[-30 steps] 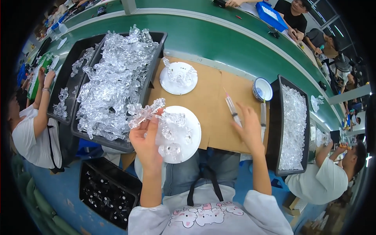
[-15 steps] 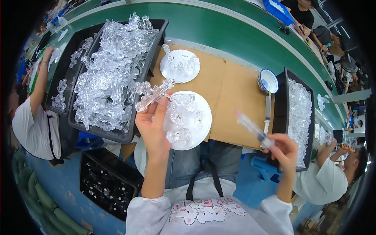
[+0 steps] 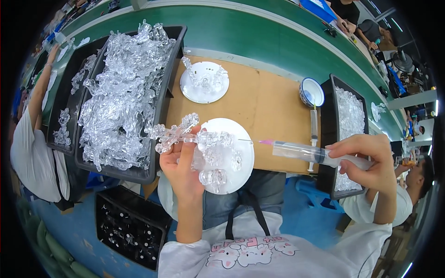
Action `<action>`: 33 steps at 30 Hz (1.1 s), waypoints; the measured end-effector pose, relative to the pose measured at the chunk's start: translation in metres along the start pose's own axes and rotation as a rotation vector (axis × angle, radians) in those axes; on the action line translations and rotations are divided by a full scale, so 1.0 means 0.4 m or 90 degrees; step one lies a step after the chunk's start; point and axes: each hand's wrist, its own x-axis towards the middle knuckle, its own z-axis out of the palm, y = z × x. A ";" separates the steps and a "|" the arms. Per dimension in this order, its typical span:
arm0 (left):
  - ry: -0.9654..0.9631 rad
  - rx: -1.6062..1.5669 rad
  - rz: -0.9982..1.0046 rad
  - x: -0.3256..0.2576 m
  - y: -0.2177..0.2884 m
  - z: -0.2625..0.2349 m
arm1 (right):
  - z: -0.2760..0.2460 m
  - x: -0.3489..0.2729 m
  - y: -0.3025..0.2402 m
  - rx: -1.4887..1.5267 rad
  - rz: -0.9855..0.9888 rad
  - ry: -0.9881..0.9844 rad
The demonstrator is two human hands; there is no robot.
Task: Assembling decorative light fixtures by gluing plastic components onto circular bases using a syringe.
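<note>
My left hand (image 3: 183,173) pinches a clear, knobbly branched plastic piece (image 3: 172,135) above the left side of a white round disc (image 3: 242,178). More clear plastic parts (image 3: 213,178) sit on that disc, which overhangs the front edge of the cardboard. My right hand (image 3: 364,162) is closed around a syringe (image 3: 296,150) with a pink needle hub. Held nearly level, its thin needle points left, with the tip over the disc's right part close to the clear parts. Whether the tip touches anything, I cannot tell.
Left stands a black bin (image 3: 160,160) heaped with clear pieces. At right, another black bin (image 3: 331,139) holds smaller clear parts. A second white disc (image 3: 187,92), a blue-rimmed bowl (image 3: 315,92) and another syringe (image 3: 314,125) rest on the cardboard (image 3: 273,106). Co-workers sit on both sides.
The syringe has swung from a slant to nearly level, its needle now over the disc. My right hand has moved right and slightly up. The left hand keeps its hold on the clear piece.
</note>
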 end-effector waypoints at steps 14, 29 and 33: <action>-0.012 -0.072 0.021 -0.006 0.001 -0.028 | 0.008 0.062 -0.115 -0.251 -0.070 -0.064; -0.006 -0.043 0.001 -0.017 0.025 -0.038 | 0.017 0.062 -0.100 -0.229 -0.119 -0.055; 0.003 -0.049 0.019 -0.024 0.027 -0.033 | 0.018 0.061 -0.087 -0.213 -0.123 -0.053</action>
